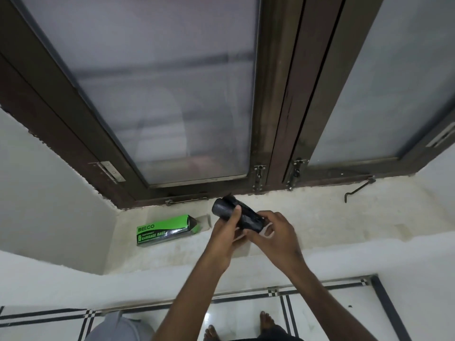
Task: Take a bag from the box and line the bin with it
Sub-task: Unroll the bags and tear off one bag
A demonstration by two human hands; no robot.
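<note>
Both hands meet over the window sill [320,217], holding a black roll of garbage bags [236,215] between them. The left hand [225,232] grips the roll from below, its fingers curled round the underside and its thumb [236,210] laid across the top near the far end. The right hand [275,232] closes on the near end of the roll, fingers bent inward; a thin white band [267,231] loops out between these fingers, though how it is pinched cannot be told.

The roll is a dark, slightly textured cylinder, tilted so that its far end points up and to the left toward the window frame [278,119]. At that far end a loose pointed flap of black plastic sticks up. The roll is held just above the sill, not resting on it.

To the left of the roll, lying flat on the sill, is the green and black box [165,230], marked "BECO" and "GARBAGE BAGS". Its end nearest the roll is open, with a torn flap. Box and roll are apart.

Below the sill, at the lower left edge of the view, a grey rounded bin [118,328] is partly seen on the tiled floor [246,313], near the person's bare feet [267,321].
</note>
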